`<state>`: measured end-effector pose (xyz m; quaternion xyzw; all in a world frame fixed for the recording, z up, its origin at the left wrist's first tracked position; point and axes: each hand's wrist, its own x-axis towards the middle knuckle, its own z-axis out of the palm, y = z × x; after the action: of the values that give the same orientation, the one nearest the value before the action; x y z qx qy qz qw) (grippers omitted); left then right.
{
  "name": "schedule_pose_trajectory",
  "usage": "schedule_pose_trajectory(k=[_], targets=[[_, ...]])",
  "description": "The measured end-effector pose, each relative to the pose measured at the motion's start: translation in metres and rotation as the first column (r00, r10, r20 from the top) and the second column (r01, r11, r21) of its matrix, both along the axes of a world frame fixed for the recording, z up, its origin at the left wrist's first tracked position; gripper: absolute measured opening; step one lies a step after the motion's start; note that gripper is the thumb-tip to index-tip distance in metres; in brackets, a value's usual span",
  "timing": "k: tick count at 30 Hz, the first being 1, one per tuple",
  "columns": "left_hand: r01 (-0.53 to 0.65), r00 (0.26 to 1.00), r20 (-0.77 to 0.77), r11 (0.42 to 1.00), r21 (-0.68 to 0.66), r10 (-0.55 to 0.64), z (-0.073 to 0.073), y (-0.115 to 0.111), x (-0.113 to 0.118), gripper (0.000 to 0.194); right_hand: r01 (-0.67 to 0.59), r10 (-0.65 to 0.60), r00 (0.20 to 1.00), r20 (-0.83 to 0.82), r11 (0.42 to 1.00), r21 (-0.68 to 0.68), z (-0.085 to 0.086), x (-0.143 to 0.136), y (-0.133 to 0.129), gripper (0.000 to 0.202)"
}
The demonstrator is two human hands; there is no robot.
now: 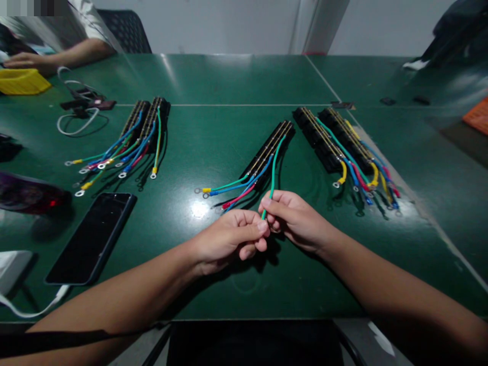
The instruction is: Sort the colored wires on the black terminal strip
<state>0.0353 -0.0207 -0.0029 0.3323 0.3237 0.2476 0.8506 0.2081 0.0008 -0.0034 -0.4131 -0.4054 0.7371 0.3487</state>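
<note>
A green wire (273,173) runs from the far end of the middle black terminal strip (263,152) down into my fingers. My left hand (238,234) pinches its near end, which the fingertips hide. Just above, my right hand (287,216) grips the same wire between thumb and fingers. Other wires on this strip fan out to the left: a green one with a yellow-sleeved ring lug (206,190), a blue wire (232,190) and a red wire (242,194). The strip lies slanted on the green table (183,244).
Wired strips lie in pairs at left (152,119) and right (324,137). A phone (91,239) on a white cable, a dark purple bottle (30,193), a grey cable (78,132) and a yellow bin (23,81) stand left. Another person's arm (76,55) rests at the far left.
</note>
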Motion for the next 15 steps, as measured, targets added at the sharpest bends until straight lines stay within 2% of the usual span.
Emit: schedule_pose_trajectory(k=[5,10,15], targets=[[0.049,0.998,-0.047,0.999,0.017,-0.048,-0.0003,-0.0003,-0.0001,0.028,-0.015,0.014,1.0,0.023,1.0,0.012,0.001,-0.0008,0.0006,0.031],[-0.009,1.0,-0.009,1.0,0.003,0.009,-0.0009,-0.0003,0.0003,0.03,-0.006,0.006,1.0,0.015,1.0,0.008,-0.0002,-0.0006,0.0004,0.031],[0.045,0.998,-0.034,0.999,0.012,-0.044,-0.0001,0.0001,0.0005,0.027,-0.026,0.025,0.999,0.046,0.999,0.023,0.0005,-0.0004,0.0005,0.029]])
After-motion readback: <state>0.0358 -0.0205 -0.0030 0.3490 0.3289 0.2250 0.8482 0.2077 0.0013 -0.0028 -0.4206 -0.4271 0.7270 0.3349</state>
